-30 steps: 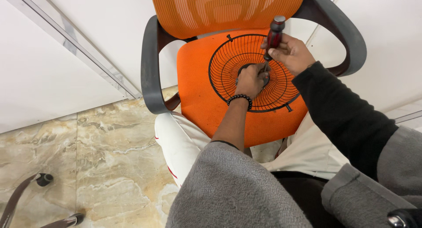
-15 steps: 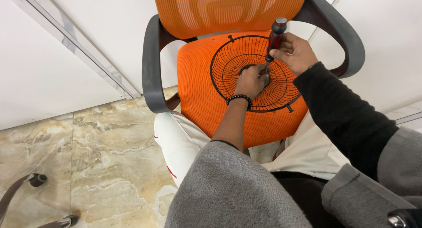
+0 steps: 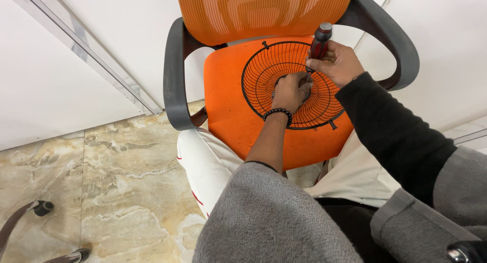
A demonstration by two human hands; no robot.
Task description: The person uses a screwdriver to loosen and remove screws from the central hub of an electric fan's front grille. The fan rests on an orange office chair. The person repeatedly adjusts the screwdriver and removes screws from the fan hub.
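Observation:
A round black wire fan guard (image 3: 264,70) lies on the orange seat of an office chair (image 3: 231,108). My left hand (image 3: 290,90), with a black bead bracelet at the wrist, rests closed on the guard's dark centre hub. My right hand (image 3: 339,62) grips a red-and-black screwdriver (image 3: 319,42) held nearly upright, its tip pointing down at the hub right beside my left fingers. The hub itself is mostly hidden under my left hand.
The chair has black armrests (image 3: 171,80) and an orange mesh back (image 3: 264,9). White wall panels (image 3: 56,85) stand behind it. Marbled floor tiles (image 3: 127,177) spread at lower left, where another chair's base (image 3: 30,217) shows. My knees in light trousers (image 3: 203,161) press against the seat front.
My right hand and the screwdriver have shifted slightly, the handle tilting a little right. My left hand stays on the hub, fingers closing nearer the screwdriver tip.

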